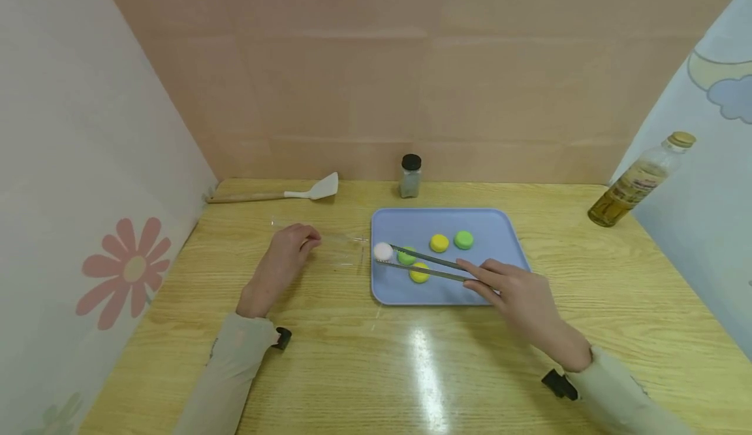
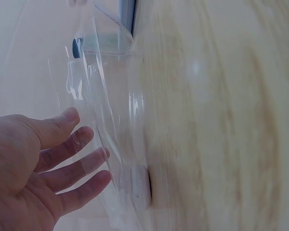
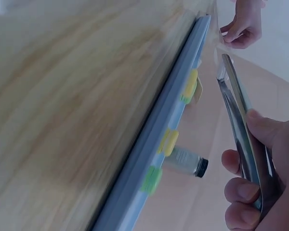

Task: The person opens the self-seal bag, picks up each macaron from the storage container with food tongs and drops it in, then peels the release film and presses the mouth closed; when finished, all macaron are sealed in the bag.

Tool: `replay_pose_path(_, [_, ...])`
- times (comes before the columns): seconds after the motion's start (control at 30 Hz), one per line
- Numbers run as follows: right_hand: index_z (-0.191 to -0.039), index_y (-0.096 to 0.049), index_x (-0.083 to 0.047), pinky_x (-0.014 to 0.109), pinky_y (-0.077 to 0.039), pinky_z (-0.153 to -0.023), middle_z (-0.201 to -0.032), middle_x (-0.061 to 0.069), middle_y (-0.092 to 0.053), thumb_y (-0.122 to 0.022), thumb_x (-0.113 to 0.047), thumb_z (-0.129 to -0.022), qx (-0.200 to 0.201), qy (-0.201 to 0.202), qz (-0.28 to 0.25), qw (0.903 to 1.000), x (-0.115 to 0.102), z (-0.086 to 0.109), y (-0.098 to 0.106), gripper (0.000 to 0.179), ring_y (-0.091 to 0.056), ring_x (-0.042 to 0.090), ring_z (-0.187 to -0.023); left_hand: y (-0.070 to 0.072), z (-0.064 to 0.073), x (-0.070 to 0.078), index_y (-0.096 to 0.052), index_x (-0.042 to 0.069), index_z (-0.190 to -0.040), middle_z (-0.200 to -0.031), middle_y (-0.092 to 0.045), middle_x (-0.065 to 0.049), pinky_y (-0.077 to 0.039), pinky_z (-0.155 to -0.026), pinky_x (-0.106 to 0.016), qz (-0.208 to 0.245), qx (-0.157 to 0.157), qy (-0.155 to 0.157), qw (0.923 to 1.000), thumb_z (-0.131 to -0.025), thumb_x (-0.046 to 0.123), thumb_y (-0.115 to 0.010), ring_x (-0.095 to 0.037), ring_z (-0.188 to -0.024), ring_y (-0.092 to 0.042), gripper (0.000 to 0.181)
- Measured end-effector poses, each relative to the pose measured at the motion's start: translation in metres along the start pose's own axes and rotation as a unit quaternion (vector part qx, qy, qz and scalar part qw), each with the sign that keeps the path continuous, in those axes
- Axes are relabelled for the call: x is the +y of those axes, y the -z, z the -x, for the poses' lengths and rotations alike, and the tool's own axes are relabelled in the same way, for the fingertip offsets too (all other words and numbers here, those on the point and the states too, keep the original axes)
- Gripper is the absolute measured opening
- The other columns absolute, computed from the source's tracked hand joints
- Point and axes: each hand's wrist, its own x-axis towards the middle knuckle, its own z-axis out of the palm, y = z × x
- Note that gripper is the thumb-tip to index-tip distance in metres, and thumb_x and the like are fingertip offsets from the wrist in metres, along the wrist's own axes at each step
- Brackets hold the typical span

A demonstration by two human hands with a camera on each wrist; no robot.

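Observation:
My left hand (image 1: 282, 252) pinches the edge of a clear plastic bag (image 2: 118, 106), which stands partly opened beside the tray's left edge. In my right hand (image 1: 519, 298) are metal tongs (image 1: 442, 275), gripped along their handles. Between the tong tips sits a white macaron (image 1: 383, 251), held above the left side of the blue tray (image 1: 482, 293). Beneath and around the tong arms lie a green macaron (image 1: 405, 257) and a yellow macaron (image 1: 420, 274). Farther back on the tray are another yellow macaron (image 1: 438, 243) and another green macaron (image 1: 464, 240).
A small jar with a black lid (image 1: 410, 177) stands behind the tray. To the back left lies a white spatula (image 1: 323, 188) with a wooden handle. An oil bottle (image 1: 631, 187) stands at the back right, near the wall.

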Motion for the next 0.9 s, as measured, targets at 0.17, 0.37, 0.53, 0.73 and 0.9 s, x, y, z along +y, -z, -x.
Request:
replay_pose_path(0.17, [-0.127,-0.073,-0.020,0.017,-0.029,-0.045,-0.078,-0.014,-0.056,-0.039,-0.055,-0.105,-0.017,-0.012,-0.013,0.9997,-0.004,-0.014,-0.014,0.054,-0.034,-0.002,-0.055,-0.001,-0.001,-0.001,-0.072,-0.003,-0.099,-0.096,-0.070,-0.014,-0.057,-0.072,-0.037,-0.002,0.002,-0.006,1.0000,-0.096,0.000,-0.068,-0.024,-0.084,-0.067,0.006])
replay_pose_path(0.37, [-0.128,-0.073,-0.021,0.018,-0.032,-0.046,-0.074,-0.014,-0.052,-0.057,-0.046,-0.102,-0.013,-0.007,-0.020,0.9997,-0.008,-0.025,-0.028,0.040,-0.037,0.000,-0.055,0.000,-0.002,-0.001,-0.072,-0.002,-0.098,-0.096,-0.070,-0.013,-0.056,-0.072,-0.037,-0.009,0.006,-0.012,0.9999,-0.096,0.001,-0.068,-0.024,-0.084,-0.066,0.005])
replay_pose_path(0.53, [-0.125,-0.075,-0.021,0.020,-0.037,-0.045,-0.079,-0.010,-0.059,-0.078,-0.029,-0.089,-0.016,-0.002,-0.015,0.9998,-0.011,-0.034,-0.037,0.038,-0.043,0.001,-0.055,0.001,-0.002,0.000,-0.072,-0.003,-0.097,-0.095,-0.070,-0.014,-0.056,-0.072,-0.038,-0.008,0.009,-0.014,0.9998,-0.096,0.000,-0.068,-0.025,-0.084,-0.066,0.005])
replay_pose_path(0.73, [-0.125,-0.075,-0.019,0.019,-0.037,-0.044,-0.077,-0.008,-0.058,-0.081,-0.026,-0.086,-0.046,-0.007,-0.016,0.9988,-0.017,-0.044,-0.048,0.040,-0.045,0.002,-0.055,0.000,-0.003,-0.001,-0.072,-0.003,-0.097,-0.095,-0.070,-0.014,-0.056,-0.072,-0.038,-0.006,0.005,-0.014,0.9999,-0.095,0.000,-0.068,-0.026,-0.085,-0.067,0.004])
replay_pose_path(0.9, [-0.126,-0.074,-0.020,0.018,-0.033,-0.043,-0.080,-0.010,-0.057,-0.077,-0.028,-0.091,-0.071,-0.017,-0.032,0.9968,-0.024,-0.053,-0.054,0.036,-0.040,0.000,-0.056,0.000,-0.003,0.000,-0.071,-0.002,-0.098,-0.096,-0.070,-0.013,-0.056,-0.071,-0.037,-0.006,-0.001,-0.008,1.0000,-0.097,0.002,-0.067,-0.025,-0.085,-0.067,0.005])
